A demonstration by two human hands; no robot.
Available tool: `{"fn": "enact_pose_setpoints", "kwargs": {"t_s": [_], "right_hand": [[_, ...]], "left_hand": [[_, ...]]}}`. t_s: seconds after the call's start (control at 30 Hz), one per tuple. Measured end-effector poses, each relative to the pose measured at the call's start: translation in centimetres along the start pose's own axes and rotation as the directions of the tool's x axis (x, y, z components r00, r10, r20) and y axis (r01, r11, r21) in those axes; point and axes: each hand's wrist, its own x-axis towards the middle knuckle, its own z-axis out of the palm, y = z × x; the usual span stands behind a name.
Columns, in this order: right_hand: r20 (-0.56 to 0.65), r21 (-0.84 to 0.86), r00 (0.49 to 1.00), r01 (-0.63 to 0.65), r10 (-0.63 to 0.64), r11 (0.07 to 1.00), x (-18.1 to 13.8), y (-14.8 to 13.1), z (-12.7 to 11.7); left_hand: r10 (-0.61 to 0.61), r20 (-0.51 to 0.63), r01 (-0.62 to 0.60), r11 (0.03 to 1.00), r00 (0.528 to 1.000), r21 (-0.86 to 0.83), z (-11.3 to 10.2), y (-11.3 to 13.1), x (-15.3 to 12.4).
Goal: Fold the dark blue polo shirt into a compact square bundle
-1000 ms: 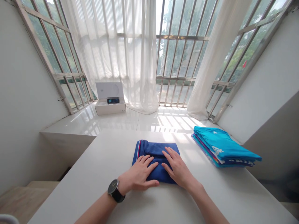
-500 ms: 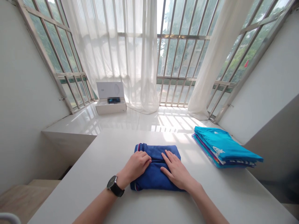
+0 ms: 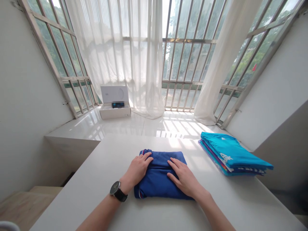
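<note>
A folded blue garment (image 3: pixel 158 184) with red-and-white trim on its left edge lies flat on the white table, a crease running across its middle. My left hand (image 3: pixel 138 167), with a black watch at the wrist, rests on the garment's left part, its fingers a little bent and pointing away from me over the cloth. Across the right part lies my right hand (image 3: pixel 184 178), fingers spread and pressed flat. To the right is a stack of folded clothes (image 3: pixel 231 149), with a bright blue one on top.
The white table (image 3: pixel 103 166) reaches back to a tiled window ledge (image 3: pixel 144 126). On that ledge stands an open white box (image 3: pixel 115 113) with a blurred dark item inside. Sheer curtains (image 3: pixel 144 64) and barred windows close off the far side.
My left hand has shifted slightly left on the garment, and its bunched fingers have straightened out. My right hand stays flat in almost the same place.
</note>
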Motion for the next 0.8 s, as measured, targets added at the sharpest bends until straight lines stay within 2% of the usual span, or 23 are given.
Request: {"fn": "enact_pose_setpoints", "kwargs": {"t_s": [0.13,0.23,0.43,0.53,0.67,0.8], "right_hand": [[-0.034,0.001,0.999,0.013,-0.013,1.000,0.00,0.13,0.22],[-0.031,-0.001,0.999,0.014,-0.014,1.000,0.00,0.17,0.24],[-0.028,-0.007,0.999,0.018,-0.018,1.000,-0.07,0.30,0.31],[-0.037,-0.008,0.999,0.023,-0.023,1.000,-0.09,0.45,0.48],[-0.057,0.006,0.998,0.034,-0.033,0.999,-0.08,0.51,0.57],[-0.047,0.005,0.999,0.018,-0.018,1.000,-0.10,0.41,0.49]], "left_hand": [[-0.024,-0.036,0.022,0.998,0.999,-0.054,0.12,0.00,0.14],[-0.091,-0.065,0.087,0.994,0.994,-0.058,0.03,0.08,0.17],[-0.172,-0.034,0.171,0.985,0.985,-0.027,-0.35,0.21,0.17],[-0.152,-0.058,0.150,0.988,0.987,-0.034,-0.23,0.17,0.23],[-0.047,-0.075,0.042,0.997,0.996,-0.068,-0.01,0.05,0.34],[-0.027,-0.096,0.004,0.972,0.995,-0.234,-0.06,-0.09,0.42]]}}
